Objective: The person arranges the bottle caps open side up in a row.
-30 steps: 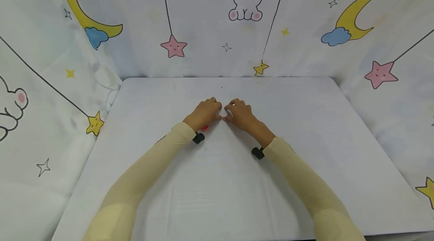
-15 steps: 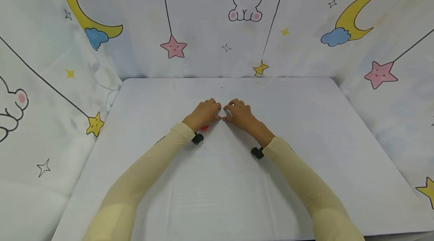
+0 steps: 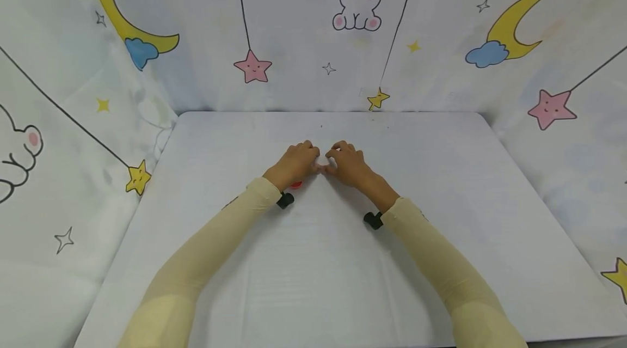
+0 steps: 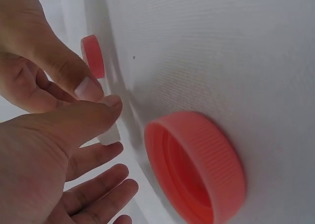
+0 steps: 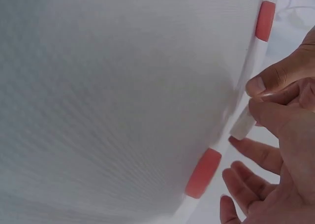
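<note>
My left hand [image 3: 295, 163] and right hand [image 3: 349, 164] meet over the far middle of the white table, thumbs together. A small whitish piece [image 4: 110, 135] shows between my left thumb and index finger in the left wrist view. In the right wrist view the same piece [image 5: 243, 123] lies between my right thumb and index finger. Both hands pinch it; fingers hide much of it and I cannot tell its kind. A red ribbed bottle cap [image 4: 197, 165] lies beside my left hand, hollow side showing. Another red cap [image 5: 203, 174] lies near my right hand. Other fingers are spread loosely.
The white-covered table [image 3: 303, 282] stretches around both hands. Behind it hangs a white cloth [image 3: 303, 26] printed with moons, stars and a rabbit. Black wrist cameras, one on the left wrist [image 3: 286, 200] and one on the right [image 3: 373, 221], sit low over the table.
Both hands stay in nearly the same place, with only slight finger movement at the thumbs. The head view shifts a little.
</note>
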Action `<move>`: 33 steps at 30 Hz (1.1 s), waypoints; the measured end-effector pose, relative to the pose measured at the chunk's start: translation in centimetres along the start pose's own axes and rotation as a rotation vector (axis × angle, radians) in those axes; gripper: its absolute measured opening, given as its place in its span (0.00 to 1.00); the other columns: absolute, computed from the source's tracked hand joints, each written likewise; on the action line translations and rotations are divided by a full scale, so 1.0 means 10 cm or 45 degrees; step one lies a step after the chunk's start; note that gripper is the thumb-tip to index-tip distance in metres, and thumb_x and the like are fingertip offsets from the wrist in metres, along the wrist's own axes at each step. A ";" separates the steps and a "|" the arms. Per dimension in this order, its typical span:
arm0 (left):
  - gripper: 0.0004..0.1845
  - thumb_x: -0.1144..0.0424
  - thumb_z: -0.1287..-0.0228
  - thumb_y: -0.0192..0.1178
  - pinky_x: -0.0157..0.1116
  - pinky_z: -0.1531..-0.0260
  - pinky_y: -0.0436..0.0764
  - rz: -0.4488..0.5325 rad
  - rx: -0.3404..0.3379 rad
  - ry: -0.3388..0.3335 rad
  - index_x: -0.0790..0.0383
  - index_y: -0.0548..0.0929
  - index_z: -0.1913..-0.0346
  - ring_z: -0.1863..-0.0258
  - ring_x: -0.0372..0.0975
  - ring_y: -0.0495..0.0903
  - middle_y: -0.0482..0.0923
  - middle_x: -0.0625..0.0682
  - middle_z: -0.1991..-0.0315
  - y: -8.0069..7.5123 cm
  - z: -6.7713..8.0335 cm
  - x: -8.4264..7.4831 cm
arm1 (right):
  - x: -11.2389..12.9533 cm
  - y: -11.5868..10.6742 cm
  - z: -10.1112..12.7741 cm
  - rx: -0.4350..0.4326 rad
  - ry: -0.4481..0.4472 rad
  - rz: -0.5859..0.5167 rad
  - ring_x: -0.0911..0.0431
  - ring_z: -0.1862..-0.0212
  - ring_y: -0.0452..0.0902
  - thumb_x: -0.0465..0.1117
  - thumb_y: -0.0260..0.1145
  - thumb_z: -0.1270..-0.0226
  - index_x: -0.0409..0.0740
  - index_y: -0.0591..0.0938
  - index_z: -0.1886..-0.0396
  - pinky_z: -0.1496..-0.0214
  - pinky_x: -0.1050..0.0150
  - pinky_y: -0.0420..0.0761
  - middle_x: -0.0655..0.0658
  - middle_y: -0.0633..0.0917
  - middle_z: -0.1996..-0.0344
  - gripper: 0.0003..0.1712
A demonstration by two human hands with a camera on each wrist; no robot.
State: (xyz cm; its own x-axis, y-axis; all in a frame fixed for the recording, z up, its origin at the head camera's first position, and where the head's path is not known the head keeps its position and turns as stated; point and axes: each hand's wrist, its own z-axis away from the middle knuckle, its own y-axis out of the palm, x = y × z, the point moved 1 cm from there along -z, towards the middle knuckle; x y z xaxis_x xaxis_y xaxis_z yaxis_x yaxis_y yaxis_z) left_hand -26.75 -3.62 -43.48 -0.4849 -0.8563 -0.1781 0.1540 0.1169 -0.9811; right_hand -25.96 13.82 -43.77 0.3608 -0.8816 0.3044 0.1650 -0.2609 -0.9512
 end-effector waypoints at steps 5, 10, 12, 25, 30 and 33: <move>0.26 0.47 0.24 0.65 0.55 0.32 0.74 0.085 0.013 -0.030 0.61 0.81 0.34 0.35 0.52 0.79 0.76 0.60 0.35 -0.03 0.00 0.02 | -0.01 -0.05 0.02 -0.067 0.025 -0.065 0.38 0.29 0.70 0.55 0.67 0.23 0.38 0.88 0.43 0.34 0.33 0.71 0.36 0.74 0.29 0.26; 0.29 0.46 0.24 0.65 0.57 0.30 0.69 0.183 0.019 -0.036 0.60 0.79 0.31 0.32 0.52 0.76 0.74 0.59 0.31 -0.06 -0.01 0.03 | -0.02 -0.10 0.03 -0.115 0.042 -0.169 0.38 0.29 0.70 0.56 0.62 0.20 0.37 0.90 0.49 0.35 0.29 0.72 0.34 0.74 0.30 0.27; 0.29 0.45 0.25 0.65 0.57 0.30 0.69 0.209 0.006 -0.029 0.60 0.79 0.31 0.32 0.52 0.77 0.74 0.59 0.31 -0.07 -0.01 0.03 | -0.02 -0.11 0.04 -0.115 0.058 -0.209 0.38 0.28 0.70 0.57 0.60 0.19 0.37 0.91 0.50 0.35 0.28 0.73 0.33 0.75 0.30 0.27; 0.27 0.42 0.29 0.68 0.56 0.33 0.73 0.284 -0.175 -0.013 0.62 0.84 0.44 0.38 0.49 0.80 0.79 0.57 0.39 -0.09 0.01 -0.02 | 0.08 -0.21 0.10 -0.077 0.211 -0.475 0.43 0.25 0.65 0.59 0.54 0.17 0.31 0.90 0.52 0.30 0.23 0.60 0.34 0.75 0.30 0.34; 0.25 0.43 0.28 0.68 0.55 0.32 0.72 0.290 -0.208 -0.012 0.62 0.84 0.45 0.37 0.49 0.80 0.79 0.57 0.39 -0.09 0.01 -0.02 | 0.10 -0.22 0.10 -0.088 0.244 -0.510 0.43 0.25 0.67 0.58 0.54 0.18 0.31 0.89 0.48 0.30 0.24 0.58 0.35 0.76 0.30 0.34; 0.26 0.43 0.28 0.68 0.55 0.30 0.71 0.290 -0.206 -0.010 0.62 0.84 0.44 0.36 0.49 0.79 0.79 0.56 0.38 -0.09 0.01 -0.02 | 0.08 -0.21 0.11 -0.096 0.253 -0.478 0.42 0.27 0.70 0.59 0.53 0.18 0.33 0.88 0.45 0.30 0.26 0.61 0.35 0.75 0.30 0.33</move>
State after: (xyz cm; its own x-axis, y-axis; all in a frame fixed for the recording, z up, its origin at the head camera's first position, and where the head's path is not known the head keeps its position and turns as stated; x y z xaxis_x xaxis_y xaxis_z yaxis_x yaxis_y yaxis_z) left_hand -26.68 -3.59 -42.55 -0.4468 -0.8025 -0.3955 0.1183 0.3851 -0.9152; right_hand -25.03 14.02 -41.50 0.1035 -0.7767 0.6213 0.1809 -0.5995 -0.7796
